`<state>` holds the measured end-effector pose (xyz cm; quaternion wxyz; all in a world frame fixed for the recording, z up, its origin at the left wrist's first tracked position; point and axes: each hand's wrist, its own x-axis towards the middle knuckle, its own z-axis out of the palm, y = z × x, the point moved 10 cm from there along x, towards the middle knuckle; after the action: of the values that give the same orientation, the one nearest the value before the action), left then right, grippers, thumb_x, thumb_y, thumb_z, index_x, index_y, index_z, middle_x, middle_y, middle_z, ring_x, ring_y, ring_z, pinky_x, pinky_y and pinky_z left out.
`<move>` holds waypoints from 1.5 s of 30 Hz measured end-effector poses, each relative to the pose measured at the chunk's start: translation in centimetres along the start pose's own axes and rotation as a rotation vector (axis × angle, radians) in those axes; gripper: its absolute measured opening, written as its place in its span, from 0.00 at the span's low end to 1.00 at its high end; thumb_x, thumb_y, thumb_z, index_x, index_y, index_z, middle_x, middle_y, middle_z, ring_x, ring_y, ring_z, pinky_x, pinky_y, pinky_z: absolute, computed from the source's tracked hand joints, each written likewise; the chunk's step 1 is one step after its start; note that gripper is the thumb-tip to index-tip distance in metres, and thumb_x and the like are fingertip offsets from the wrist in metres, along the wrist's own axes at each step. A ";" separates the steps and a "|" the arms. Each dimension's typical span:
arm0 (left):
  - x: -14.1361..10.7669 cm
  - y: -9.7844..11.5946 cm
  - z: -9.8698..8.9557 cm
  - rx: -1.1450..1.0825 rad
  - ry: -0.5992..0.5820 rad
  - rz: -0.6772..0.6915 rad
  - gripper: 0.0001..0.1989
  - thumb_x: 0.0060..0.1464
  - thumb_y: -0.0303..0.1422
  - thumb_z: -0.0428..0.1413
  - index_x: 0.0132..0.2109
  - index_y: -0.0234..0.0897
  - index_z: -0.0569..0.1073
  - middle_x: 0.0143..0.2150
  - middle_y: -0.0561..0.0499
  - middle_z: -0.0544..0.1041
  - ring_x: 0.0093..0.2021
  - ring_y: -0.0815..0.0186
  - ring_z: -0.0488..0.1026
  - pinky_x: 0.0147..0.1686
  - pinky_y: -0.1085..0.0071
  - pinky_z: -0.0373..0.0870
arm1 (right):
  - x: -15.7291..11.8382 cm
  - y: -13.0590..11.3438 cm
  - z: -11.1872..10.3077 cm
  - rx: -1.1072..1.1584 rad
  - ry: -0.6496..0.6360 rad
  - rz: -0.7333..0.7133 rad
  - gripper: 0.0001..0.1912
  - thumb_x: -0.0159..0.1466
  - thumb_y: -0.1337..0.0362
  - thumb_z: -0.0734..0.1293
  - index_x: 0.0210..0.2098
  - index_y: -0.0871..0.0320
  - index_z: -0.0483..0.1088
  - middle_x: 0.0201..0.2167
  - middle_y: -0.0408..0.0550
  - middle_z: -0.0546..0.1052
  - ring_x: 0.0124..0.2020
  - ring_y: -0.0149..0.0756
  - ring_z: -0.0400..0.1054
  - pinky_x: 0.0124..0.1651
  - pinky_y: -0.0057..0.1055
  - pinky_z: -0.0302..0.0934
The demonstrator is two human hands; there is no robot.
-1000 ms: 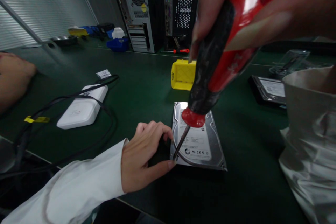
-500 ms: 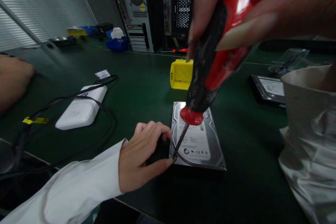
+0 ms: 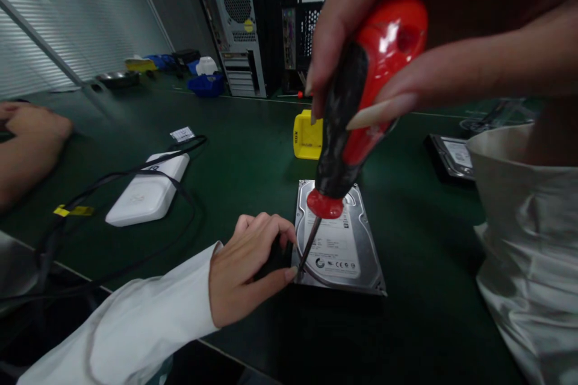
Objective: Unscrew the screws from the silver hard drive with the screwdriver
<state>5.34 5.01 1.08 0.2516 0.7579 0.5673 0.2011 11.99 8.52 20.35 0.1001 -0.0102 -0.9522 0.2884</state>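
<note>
A silver hard drive [image 3: 334, 252] with a white label lies flat on the green table in front of me. My left hand [image 3: 253, 267] grips its left edge, the thumb close by the near-left corner and the fingers bent along the side. Above the drive, my right hand [image 3: 361, 42] is closed around the thick red and black handle of a screwdriver [image 3: 345, 126]. The tilted shaft reaches down to that near-left corner, beside my left thumb. The screw under the tip is too small to make out.
Behind the drive sits a yellow bin [image 3: 307, 138]. To the left lie a white box-shaped device [image 3: 149, 192] and black cables [image 3: 121, 168]. Another hard drive [image 3: 451, 156] is at right. Computer cases [image 3: 239, 24] stand at the back. Another person's arm [image 3: 31, 138] rests at far left.
The screwdriver handle and my right hand have shifted left and turned, while the tip stays at the same corner. My left hand keeps its place on the drive. The view has shifted slightly.
</note>
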 end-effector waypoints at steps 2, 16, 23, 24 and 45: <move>-0.2 0.5 -0.1 0.005 -0.006 0.022 0.07 0.55 0.32 0.48 0.43 0.38 0.62 0.37 0.52 0.66 0.38 0.63 0.60 0.40 0.66 0.54 | 0.1 -0.5 -0.2 -0.083 0.074 0.017 0.51 0.52 0.48 0.25 0.41 0.72 0.66 0.41 0.51 0.71 0.41 0.27 0.67 0.38 0.23 0.59; -1.9 2.1 -0.8 0.003 0.133 -0.098 0.11 0.46 0.31 0.61 0.36 0.38 0.67 0.35 0.54 0.68 0.38 0.62 0.64 0.39 0.66 0.53 | -1.1 -3.4 0.2 -0.065 0.118 0.035 0.37 0.62 0.52 0.35 0.39 0.66 0.66 0.39 0.41 0.72 0.46 0.21 0.64 0.47 0.18 0.59; -2.5 2.1 -1.0 -0.008 0.147 -0.109 0.12 0.44 0.35 0.64 0.36 0.37 0.71 0.33 0.54 0.69 0.37 0.63 0.66 0.38 0.68 0.54 | -1.7 -5.9 1.1 -0.060 -0.054 0.017 0.40 0.60 0.52 0.32 0.38 0.62 0.68 0.38 0.41 0.71 0.47 0.24 0.64 0.46 0.25 0.59; -2.7 2.2 -1.1 -0.007 0.153 -0.111 0.13 0.44 0.35 0.64 0.36 0.38 0.71 0.33 0.54 0.70 0.37 0.63 0.66 0.38 0.68 0.54 | -1.3 -6.8 1.5 -0.084 -0.103 -0.015 0.36 0.62 0.51 0.35 0.39 0.62 0.68 0.39 0.42 0.71 0.47 0.24 0.63 0.46 0.22 0.60; -2.7 1.0 -1.4 -0.051 0.127 -0.134 0.11 0.45 0.37 0.63 0.33 0.38 0.71 0.31 0.56 0.68 0.35 0.65 0.66 0.36 0.70 0.52 | 5.2 -4.0 2.0 -0.251 -0.145 -0.165 0.13 0.57 0.57 0.62 0.37 0.59 0.68 0.33 0.34 0.71 0.30 0.16 0.66 0.29 0.10 0.60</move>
<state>4.57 2.35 2.74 0.2474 0.6973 0.6263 0.2457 6.63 4.45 21.90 0.0525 0.0763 -0.9831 0.1580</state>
